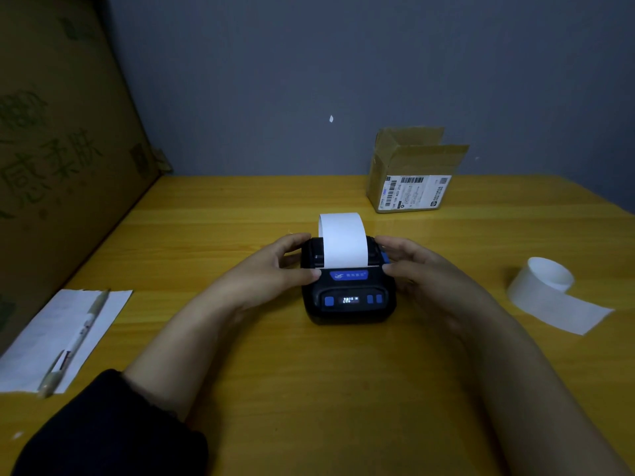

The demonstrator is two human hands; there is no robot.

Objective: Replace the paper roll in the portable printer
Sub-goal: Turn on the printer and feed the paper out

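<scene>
A small black portable printer (348,297) with blue buttons and a lit display sits at the middle of the yellow table (309,372). A strip of white paper (343,238) comes up out of its slot and curls back away from me. My left hand (281,266) grips the printer's left side, thumb on the lid's front edge. My right hand (412,266) holds the right side, with its fingertips by the blue side latch. A second, nearly used-up white paper roll (549,286) lies on the table at the right, its tail unrolled toward me.
An open cardboard parcel box (409,187) with a shipping label stands at the back right. A large cardboard box (51,149) leans along the left. A sheet of paper (44,341) with a pen (79,338) on it lies at the near left.
</scene>
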